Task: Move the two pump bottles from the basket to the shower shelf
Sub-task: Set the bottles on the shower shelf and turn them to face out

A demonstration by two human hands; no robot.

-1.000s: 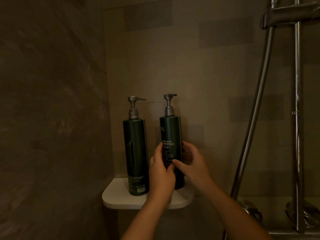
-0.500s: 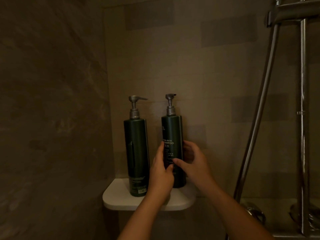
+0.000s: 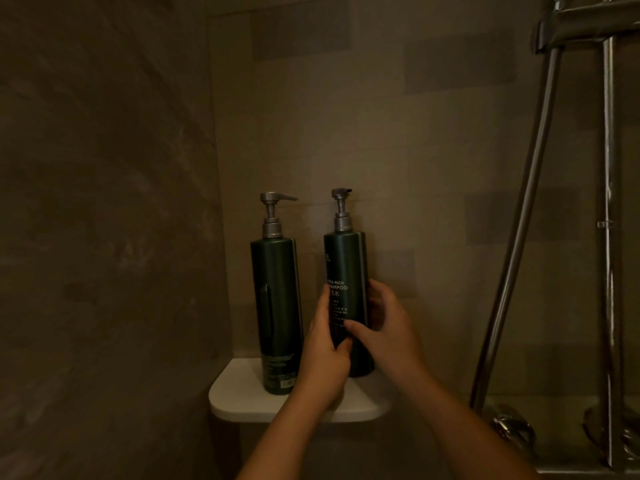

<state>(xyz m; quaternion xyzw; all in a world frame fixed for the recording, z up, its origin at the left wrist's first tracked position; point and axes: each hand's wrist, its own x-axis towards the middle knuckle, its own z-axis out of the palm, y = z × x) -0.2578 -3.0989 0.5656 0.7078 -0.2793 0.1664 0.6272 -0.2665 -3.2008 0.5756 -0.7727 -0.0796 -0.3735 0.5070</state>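
Both hands [image 3: 360,337] clasp one of two pump bottles [image 3: 348,299], seemingly on shelf [image 3: 235,396].

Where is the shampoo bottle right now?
In the head view, the shampoo bottle stands upright on the white corner shelf, right of the other pump bottle, held by both hands.

I've turned the shampoo bottle [image 3: 347,292] a little where it stands on the shelf [image 3: 239,396] — a second ago its pump head pointed more toward me, and now the spout shows as a short nub aimed right, away from the other bottle [image 3: 275,306]. My right hand [image 3: 388,327] has climbed the bottle's far side, fingers now up level with the word SHAMPOO, thumb laid across the small print. My left hand [image 3: 325,355] has slid up too — its thumb has parted from my right thumb and sits lower on the bottle.
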